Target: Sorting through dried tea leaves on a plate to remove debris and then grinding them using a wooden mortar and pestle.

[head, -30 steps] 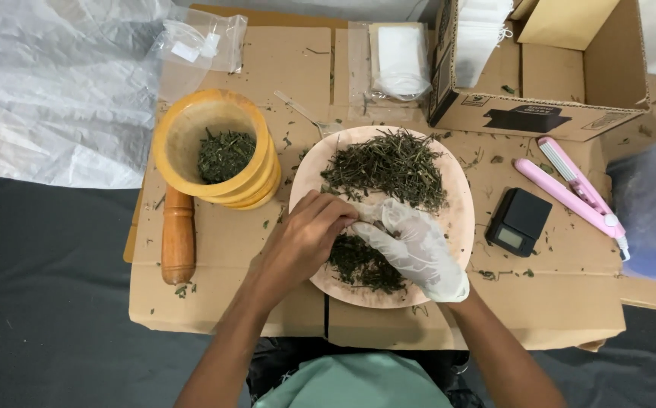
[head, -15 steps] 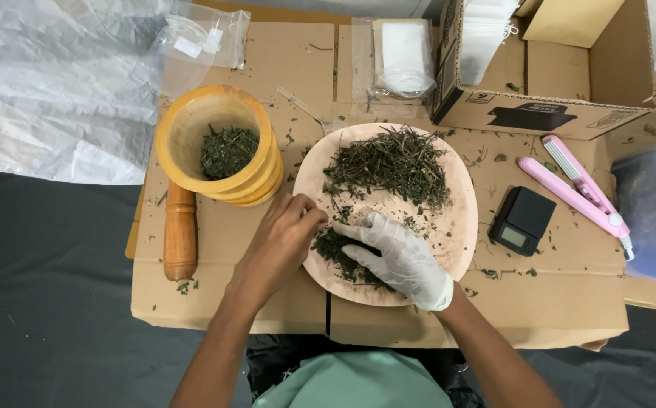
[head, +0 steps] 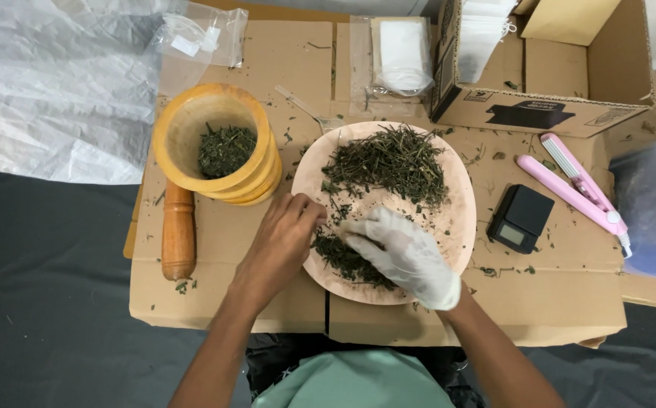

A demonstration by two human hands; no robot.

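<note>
Dried green herbs [head: 347,257] lie in a small dark heap on the near part of a round wooden plate [head: 460,227], and both hands work there. The right hand [head: 403,253] wears a thin white glove; its fingers are spread and press down flat on this heap, holding nothing. The bare left hand [head: 283,242] rests at the left rim of the plate, its fingertips bent together and touching the edge of the same heap; I cannot tell if they pinch some leaves. The two hands are close but do not touch each other.

On the far half of the plate lies a bigger pile of dried stems [head: 388,162], more long and twiggy. The plate stands on flattened cardboard [head: 267,302] which covers a dark floor.

Left of the plate a wooden pestle [head: 178,230] lies flat, and just behind it stands a yellow wooden mortar [head: 218,147] with crushed herbs inside. Right of the plate sit a small black pocket scale [head: 521,217] and, further right, a pink handheld sealer [head: 577,189].

Farther away, an open cardboard box [head: 539,68] holds white pouches, a clear packet of white filter bags [head: 400,57] lies beside it, and crumpled white plastic sheet [head: 48,83] fills the far left.
</note>
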